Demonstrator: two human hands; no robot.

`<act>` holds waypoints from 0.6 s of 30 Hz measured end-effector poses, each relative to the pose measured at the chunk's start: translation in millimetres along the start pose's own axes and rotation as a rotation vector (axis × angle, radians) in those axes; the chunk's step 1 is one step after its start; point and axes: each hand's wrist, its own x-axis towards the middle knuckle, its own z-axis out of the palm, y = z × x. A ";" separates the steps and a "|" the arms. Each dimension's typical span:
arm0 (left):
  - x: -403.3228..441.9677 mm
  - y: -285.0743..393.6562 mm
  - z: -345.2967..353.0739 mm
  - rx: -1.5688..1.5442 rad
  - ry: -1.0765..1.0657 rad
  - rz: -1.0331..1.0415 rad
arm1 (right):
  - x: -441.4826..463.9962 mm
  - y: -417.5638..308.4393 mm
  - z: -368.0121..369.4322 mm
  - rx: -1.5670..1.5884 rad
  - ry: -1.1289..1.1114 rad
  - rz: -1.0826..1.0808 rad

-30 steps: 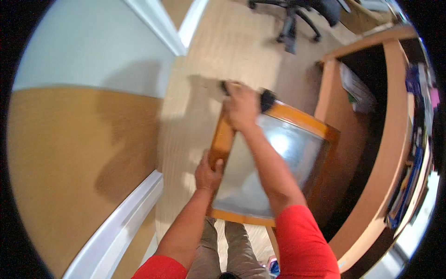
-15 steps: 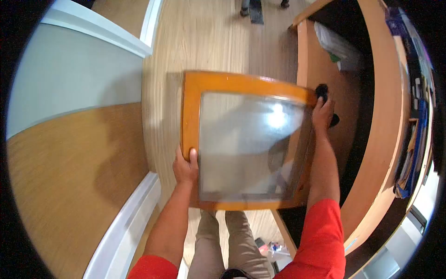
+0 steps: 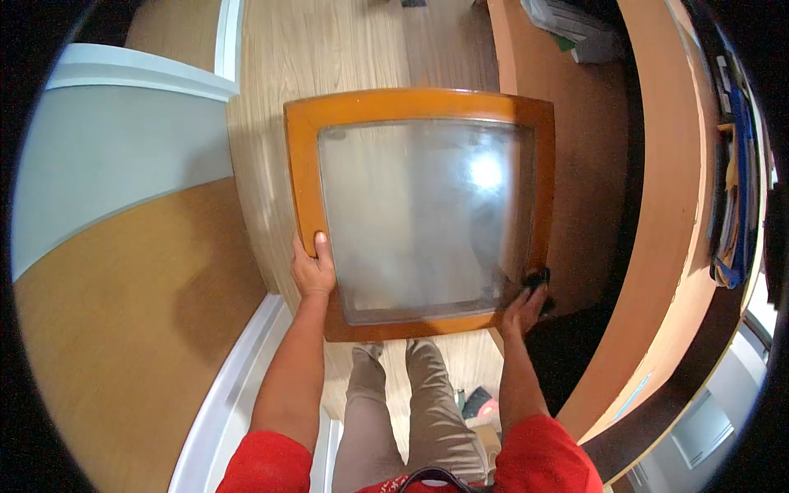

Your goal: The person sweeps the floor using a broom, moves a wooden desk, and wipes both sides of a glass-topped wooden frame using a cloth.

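Observation:
A wood-framed glass panel (image 3: 423,105), perhaps a cabinet door or window, is held up in front of my legs. My left hand (image 3: 312,269) grips the left side of its orange-brown frame, the thumb lying on the front face. At the lower right corner of the frame, my right hand (image 3: 523,309) is closed around a soft-looking black object (image 3: 538,279), possibly a cloth, which touches the wood. Bright light reflects off the glass (image 3: 411,222). The fingers of my right hand are partly hidden.
A wooden desk or shelf unit (image 3: 670,214) stands close on the right, with folders (image 3: 734,193) and a plastic-wrapped bundle (image 3: 567,25). On the left is a partition wall (image 3: 123,156) with white trim. Small items (image 3: 479,403) lie on the floor near my legs.
My right hand has slid with the black object from the frame's upper right corner down to its lower right corner. The panel has shifted slightly up and left in view.

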 end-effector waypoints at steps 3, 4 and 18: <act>-3.7 -5.6 -1.8 0.023 -0.084 -0.078 | 7.2 -4.9 -7.5 0.121 -0.009 0.034; -2.6 -7.7 -0.8 0.026 -0.144 -0.142 | 23.9 -19.1 -15.8 0.201 -0.033 0.023; -3.0 -9.6 -4.1 -0.052 -0.147 -0.137 | 18.6 -5.2 -12.9 0.019 0.002 -0.221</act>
